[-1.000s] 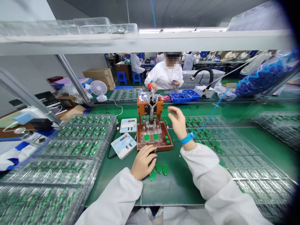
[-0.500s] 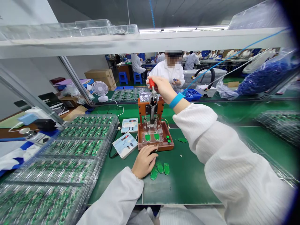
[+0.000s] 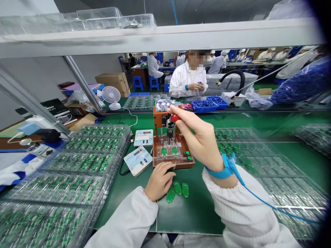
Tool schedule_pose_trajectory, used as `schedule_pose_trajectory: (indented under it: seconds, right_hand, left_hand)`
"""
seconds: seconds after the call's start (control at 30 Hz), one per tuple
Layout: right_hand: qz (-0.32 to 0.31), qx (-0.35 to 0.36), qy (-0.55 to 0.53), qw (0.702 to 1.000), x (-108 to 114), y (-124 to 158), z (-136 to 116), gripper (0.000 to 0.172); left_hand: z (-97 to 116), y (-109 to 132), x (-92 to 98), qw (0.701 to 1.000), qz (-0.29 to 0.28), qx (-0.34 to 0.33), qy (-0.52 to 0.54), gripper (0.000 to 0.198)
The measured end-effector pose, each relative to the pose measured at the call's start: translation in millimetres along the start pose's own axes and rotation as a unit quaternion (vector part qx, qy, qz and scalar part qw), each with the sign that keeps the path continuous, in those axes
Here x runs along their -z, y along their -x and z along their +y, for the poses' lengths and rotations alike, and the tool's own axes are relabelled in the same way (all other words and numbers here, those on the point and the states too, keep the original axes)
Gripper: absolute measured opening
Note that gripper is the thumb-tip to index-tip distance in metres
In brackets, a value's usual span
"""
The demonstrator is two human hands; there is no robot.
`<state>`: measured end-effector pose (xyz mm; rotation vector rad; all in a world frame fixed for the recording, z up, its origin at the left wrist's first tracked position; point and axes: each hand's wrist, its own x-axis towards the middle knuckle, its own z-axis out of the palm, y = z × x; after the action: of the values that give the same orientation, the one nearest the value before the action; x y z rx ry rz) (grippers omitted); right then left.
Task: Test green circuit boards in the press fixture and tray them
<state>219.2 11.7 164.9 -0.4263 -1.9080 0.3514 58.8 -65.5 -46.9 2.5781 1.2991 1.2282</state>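
My right hand (image 3: 200, 137), with a blue strap at the wrist, is closed on the red lever knob (image 3: 175, 118) of an orange-brown press fixture (image 3: 159, 119). Under the clear plate of the fixture lie two green circuit boards (image 3: 174, 151). My left hand (image 3: 159, 181) rests at the fixture's front edge, fingers together and bent; whether anything is under the fingertips is hidden. Several loose green boards (image 3: 185, 190) lie on the green mat just right of my left hand. Two green buttons (image 3: 188, 155) sit at the fixture's right side.
Two white counter boxes (image 3: 138, 160) stand left of the fixture. Clear trays of green boards (image 3: 90, 162) fill the left side; more trays (image 3: 274, 168) lie at the right. A small white fan (image 3: 111, 96) stands behind. Across the bench sits a person (image 3: 187, 81) near blue bins (image 3: 209, 104).
My right hand has pulled the red knob down and toward me, and the clear plate sits lower over the boards. My left hand has hardly moved. The view has shifted slightly.
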Motion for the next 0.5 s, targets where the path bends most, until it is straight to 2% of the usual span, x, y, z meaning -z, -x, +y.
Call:
schedule_pose_trajectory:
  seconds: [0.17, 0.33, 0.5]
  right_hand:
    - [-0.002, -0.005, -0.003, 1.000, -0.3, 9.9, 2.9, 0.040]
    - [0.009, -0.037, -0.056, 0.998, -4.4, 24.8, 5.6, 0.042]
    - [0.018, -0.009, -0.080, 0.997, -16.2, 41.2, 21.5, 0.047]
  left_hand:
    - [0.9, -0.8, 1.0, 1.000, -0.003, 0.005, 0.005, 0.025]
    - [1.6, 0.5, 1.0, 1.000, -0.008, 0.011, 0.008, 0.025]
    - [2.1, 0.7, 0.2, 1.000, -0.004, 0.013, 0.013, 0.024]
